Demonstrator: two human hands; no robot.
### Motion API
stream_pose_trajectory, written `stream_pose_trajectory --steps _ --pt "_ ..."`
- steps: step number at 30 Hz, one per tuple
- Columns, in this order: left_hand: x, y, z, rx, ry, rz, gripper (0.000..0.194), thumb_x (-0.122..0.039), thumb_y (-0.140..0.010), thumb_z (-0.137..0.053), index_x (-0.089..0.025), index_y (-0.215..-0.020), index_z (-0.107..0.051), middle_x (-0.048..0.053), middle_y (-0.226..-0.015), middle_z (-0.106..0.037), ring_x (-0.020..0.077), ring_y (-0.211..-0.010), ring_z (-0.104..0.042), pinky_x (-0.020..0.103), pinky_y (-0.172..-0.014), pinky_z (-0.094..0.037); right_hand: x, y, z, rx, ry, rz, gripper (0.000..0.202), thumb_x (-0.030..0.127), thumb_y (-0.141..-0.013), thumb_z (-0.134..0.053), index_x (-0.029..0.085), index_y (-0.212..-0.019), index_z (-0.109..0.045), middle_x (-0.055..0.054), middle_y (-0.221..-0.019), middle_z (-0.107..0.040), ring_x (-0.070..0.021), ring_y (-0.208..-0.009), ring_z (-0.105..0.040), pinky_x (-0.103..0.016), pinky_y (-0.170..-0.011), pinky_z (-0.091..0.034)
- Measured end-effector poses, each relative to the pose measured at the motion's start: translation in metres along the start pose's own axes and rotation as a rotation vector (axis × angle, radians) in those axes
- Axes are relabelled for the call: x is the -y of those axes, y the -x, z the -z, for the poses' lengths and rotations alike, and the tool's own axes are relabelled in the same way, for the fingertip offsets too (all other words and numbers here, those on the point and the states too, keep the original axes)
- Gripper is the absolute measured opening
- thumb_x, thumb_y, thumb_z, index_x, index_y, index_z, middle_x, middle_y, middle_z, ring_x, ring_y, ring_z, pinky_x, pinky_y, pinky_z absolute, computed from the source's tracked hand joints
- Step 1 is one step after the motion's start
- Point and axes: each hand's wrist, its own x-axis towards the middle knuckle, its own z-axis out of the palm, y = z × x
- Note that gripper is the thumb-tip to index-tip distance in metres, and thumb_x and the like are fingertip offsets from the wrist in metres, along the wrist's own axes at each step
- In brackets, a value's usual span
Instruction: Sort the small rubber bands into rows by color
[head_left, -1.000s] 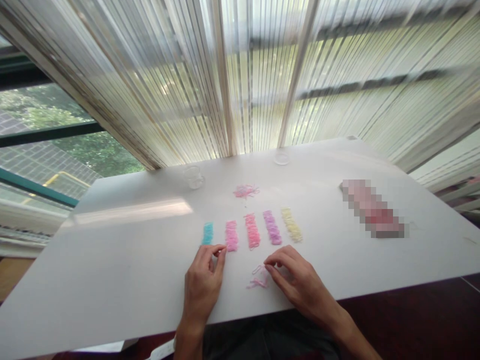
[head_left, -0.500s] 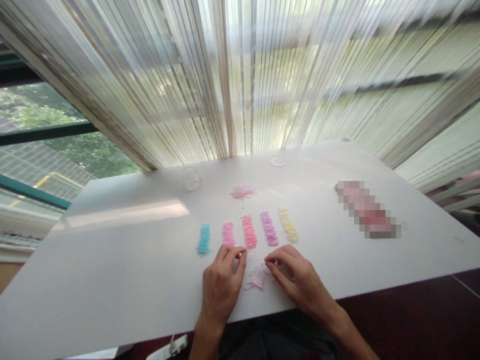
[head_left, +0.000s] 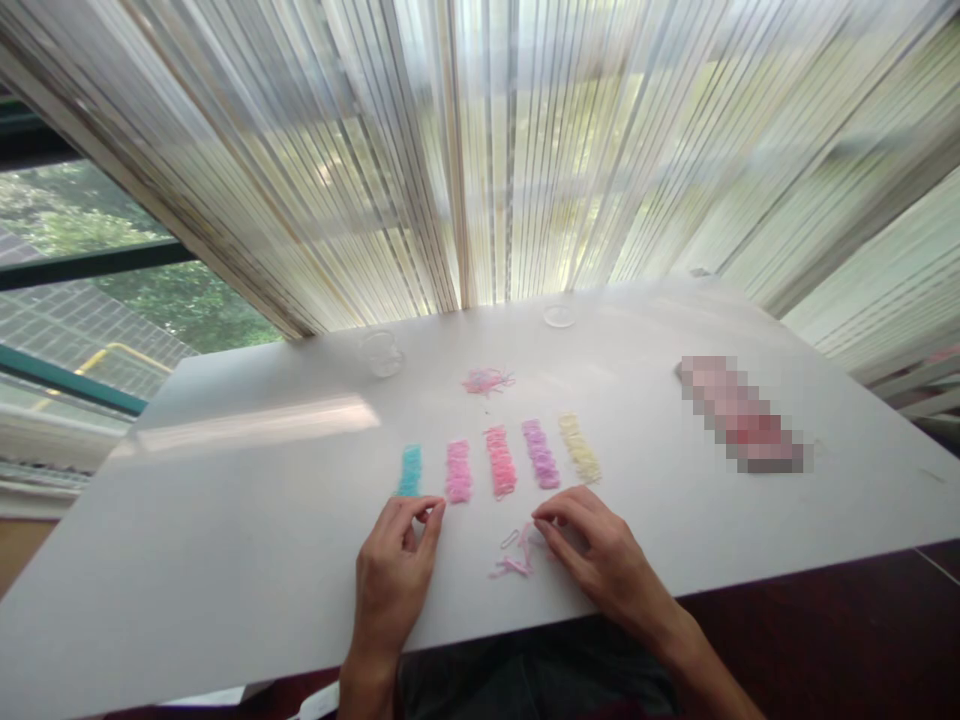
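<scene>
My left hand (head_left: 397, 560) is pinched, its fingertips at the near end of a pink row (head_left: 458, 472) of small thin strips that look like little rubber bands. Whatever sits in that pinch is too small to make out. The left fingers partly cover the near end of a turquoise row (head_left: 410, 470). My right hand (head_left: 592, 540) also has thumb and forefinger together, beside a few loose pale pink bands (head_left: 514, 567); what it holds cannot be made out. Between and beyond the hands lie a coral row (head_left: 500, 462), a purple row (head_left: 541, 455) and a pale yellow row (head_left: 580, 449).
A mixed heap of bands (head_left: 486, 380) lies behind the rows on the white table (head_left: 225, 540). Clear round containers stand at the back left (head_left: 382, 355), and a clear dish or lid (head_left: 559, 316) is farther right. A pixelated pinkish object (head_left: 739, 415) lies at right.
My left hand has moved left, from the near end of the coral row to that of the pink row. My right hand stays almost in place by the loose bands.
</scene>
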Motion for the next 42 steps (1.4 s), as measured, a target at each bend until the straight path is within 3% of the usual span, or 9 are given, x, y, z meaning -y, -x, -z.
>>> stream_pose_trajectory --steps 4,7,15,21,30,35,42 --pt "0.007 0.0 0.005 -0.003 -0.014 0.018 0.027 -0.042 -0.1 -0.058 -0.021 -0.092 -0.073 -0.002 -0.079 -0.065 0.0101 -0.05 -0.05 0.024 -0.056 -0.047 -0.001 0.001 -0.001 -0.007 0.005 0.008 0.013 0.016 -0.098 -0.058 0.024 -0.097 -0.068 -0.004 -0.09 -0.069 -0.0195 -0.084 -0.067 -0.03 -0.076 -0.056" --pt "0.001 0.0 0.003 0.0 -0.001 0.02 0.026 -0.041 -0.099 -0.058 -0.021 -0.091 -0.073 -0.001 -0.078 -0.065 0.0099 -0.049 -0.049 0.023 -0.055 -0.047 0.0 0.001 -0.001 -0.003 0.007 0.008 0.013 0.016 -0.098 -0.058 0.024 -0.097 -0.068 -0.004 -0.09 -0.069 -0.0198 -0.084 -0.067 -0.031 -0.077 -0.057" --pt "-0.037 -0.004 -0.031 0.09 0.054 -0.069 0.019 -0.028 -0.101 -0.056 -0.022 -0.099 -0.074 0.001 -0.084 -0.069 0.0125 -0.062 -0.062 0.023 -0.061 -0.052 0.0 0.001 0.0 -0.025 0.021 0.005 0.011 0.017 -0.098 -0.059 0.024 -0.097 -0.068 -0.004 -0.088 -0.068 -0.0201 -0.082 -0.066 -0.032 -0.076 -0.058" --pt "-0.038 -0.002 -0.043 0.085 -0.065 -0.097 0.019 -0.023 -0.102 -0.055 -0.022 -0.101 -0.073 0.001 -0.088 -0.072 0.0151 -0.075 -0.071 0.023 -0.065 -0.052 -0.001 0.001 0.0 -0.026 0.014 0.004 0.012 0.015 -0.098 -0.06 0.024 -0.098 -0.068 -0.004 -0.089 -0.068 -0.0198 -0.083 -0.066 -0.031 -0.076 -0.057" --pt "-0.037 -0.002 -0.045 0.063 -0.066 -0.092 0.018 -0.025 -0.101 -0.056 -0.022 -0.102 -0.073 0.001 -0.087 -0.071 0.0149 -0.074 -0.071 0.023 -0.064 -0.053 -0.001 0.001 0.0 -0.017 0.009 -0.009 0.012 0.016 -0.099 -0.059 0.024 -0.098 -0.068 -0.004 -0.089 -0.068 -0.02 -0.083 -0.066 -0.032 -0.076 -0.057" --pt "-0.036 0.002 -0.034 0.056 -0.011 -0.067 0.017 -0.025 -0.1 -0.056 -0.022 -0.105 -0.073 0.002 -0.088 -0.07 0.0148 -0.072 -0.068 0.023 -0.063 -0.054 -0.001 0.0 0.001 -0.029 0.011 0.003 0.011 0.017 -0.098 -0.059 0.024 -0.098 -0.068 -0.004 -0.089 -0.068 -0.0199 -0.082 -0.066 -0.032 -0.076 -0.058" --pt "-0.041 0.014 -0.02 0.243 0.172 -0.048 0.019 -0.027 -0.097 -0.065 -0.024 -0.114 -0.073 0.001 -0.089 -0.068 0.0104 -0.059 -0.058 0.021 -0.054 -0.048 0.003 -0.003 -0.005 -0.073 0.0 0.096 0.012 0.017 -0.099 -0.06 0.024 -0.101 -0.069 -0.005 -0.091 -0.07 -0.0209 -0.087 -0.068 -0.033 -0.079 -0.059"
